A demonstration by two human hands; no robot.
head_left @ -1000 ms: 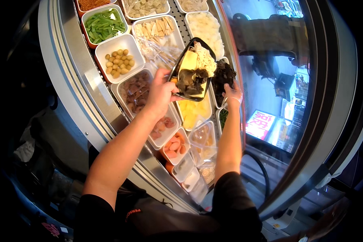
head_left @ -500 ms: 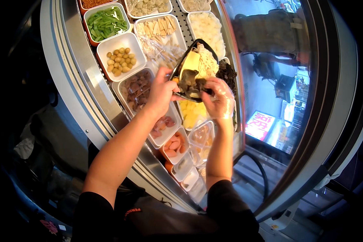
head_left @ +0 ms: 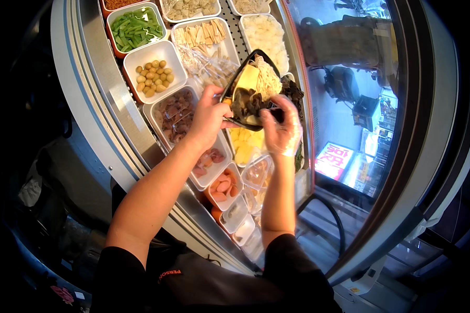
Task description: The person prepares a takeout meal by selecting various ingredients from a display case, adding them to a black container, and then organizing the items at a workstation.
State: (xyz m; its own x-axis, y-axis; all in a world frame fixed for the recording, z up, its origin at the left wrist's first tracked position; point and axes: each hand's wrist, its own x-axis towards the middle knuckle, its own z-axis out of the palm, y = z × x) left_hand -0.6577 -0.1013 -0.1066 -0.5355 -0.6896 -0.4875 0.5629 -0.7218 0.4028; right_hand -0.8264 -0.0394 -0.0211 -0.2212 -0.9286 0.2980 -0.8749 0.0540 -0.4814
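My left hand (head_left: 211, 115) is closed on the left rim of a black bowl (head_left: 225, 95), which it holds tilted above the food trays. In the bowl lie a yellow block (head_left: 247, 77), pale stringy noodles or mushrooms (head_left: 267, 78) and dark wood ear fungus (head_left: 256, 104). At the bowl's right edge is my right hand (head_left: 284, 128), in a clear plastic glove. Its thumb and fingers are apart beside the fungus, and I see nothing between them. Below the bowl stands a tray of yellow pieces (head_left: 245, 143). More dark fungus (head_left: 292, 92) sits to the right, partly hidden.
White trays fill the chilled counter: greens (head_left: 136, 29), small round balls (head_left: 154, 78), tan strips (head_left: 206, 34), pale pieces (head_left: 263, 39), brown meat (head_left: 175, 112) and pink sausage pieces (head_left: 224, 187). Curved glass (head_left: 344, 104) stands on the right. A metal ledge (head_left: 122, 104) borders the left.
My right hand has drawn slightly down and back from the bowl, its fingers spreading. The dark fungus in the bowl lies differently. My left hand keeps the bowl nearly still.
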